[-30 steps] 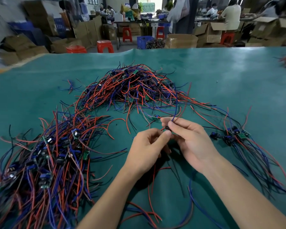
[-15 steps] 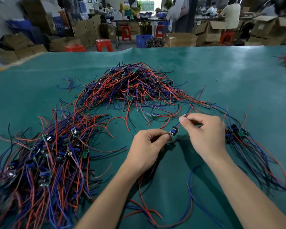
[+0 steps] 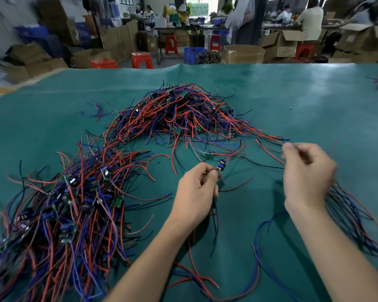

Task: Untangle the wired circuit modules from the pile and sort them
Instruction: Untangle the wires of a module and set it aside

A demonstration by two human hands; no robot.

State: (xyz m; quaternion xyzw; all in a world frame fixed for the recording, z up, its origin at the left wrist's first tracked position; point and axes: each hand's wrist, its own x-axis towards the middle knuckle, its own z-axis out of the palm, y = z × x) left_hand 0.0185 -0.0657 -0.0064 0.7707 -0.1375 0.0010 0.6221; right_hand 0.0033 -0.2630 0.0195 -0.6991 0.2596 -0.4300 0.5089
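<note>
Teal matting (image 3: pixel 292 101) carries a tangled red-and-blue wire pile (image 3: pixel 183 114). Left hand (image 3: pixel 196 192) pinches a small blue wired module's (image 3: pixel 221 165) leads; right hand (image 3: pixel 308 173), blurred, seemingly pinches a wire. Light and floppy, it is best held at the board.

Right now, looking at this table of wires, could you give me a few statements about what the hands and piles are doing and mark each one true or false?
1. The left hand pinches a wire beside a small blue module. True.
2. The right hand lies flat and open on the green table cover. False: it is raised, with its fingertips pinching thin wires.
3. The tangled pile lies beyond both hands. True.
4. All the wires are yellow and white. False: they are red, blue and black.
5. The big bundle of wired modules lies to the right of the right hand. False: it lies to the left of the left hand; a smaller bunch is on the right.
</note>
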